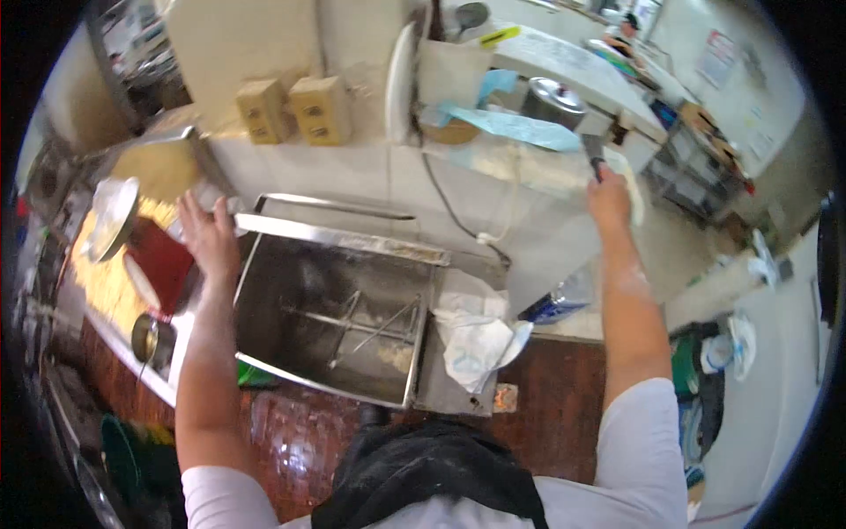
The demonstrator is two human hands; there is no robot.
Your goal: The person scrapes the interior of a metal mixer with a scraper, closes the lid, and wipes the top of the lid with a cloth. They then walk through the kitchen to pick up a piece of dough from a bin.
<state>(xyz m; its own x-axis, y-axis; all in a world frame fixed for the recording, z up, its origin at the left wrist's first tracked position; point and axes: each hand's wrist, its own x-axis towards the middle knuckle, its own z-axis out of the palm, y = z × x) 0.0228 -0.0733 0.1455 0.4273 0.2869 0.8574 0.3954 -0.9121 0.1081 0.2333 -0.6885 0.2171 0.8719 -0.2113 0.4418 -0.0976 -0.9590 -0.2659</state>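
Note:
My right hand [610, 196] is stretched forward at the right, its fingers wrapped round a black-handled tool with a flat grey blade [592, 145]. The blade points away from me, beside a light blue plastic sheet [520, 129]. My left hand [210, 236] is at the left with its fingers spread and holds nothing. It is by the rim of a steel mixer trough [344, 240], close to a red container [160, 266]. Inside the trough are metal mixing bars [352, 324] and a little pale residue.
Yellow crumbly material [101, 286] covers the left worktop, with a white bowl [115, 219] above it. A crumpled white bag [476, 339] lies right of the trough. Behind stand two small boxes [319, 111], a lidded pot [553, 101] and, farther off, a person [622, 40].

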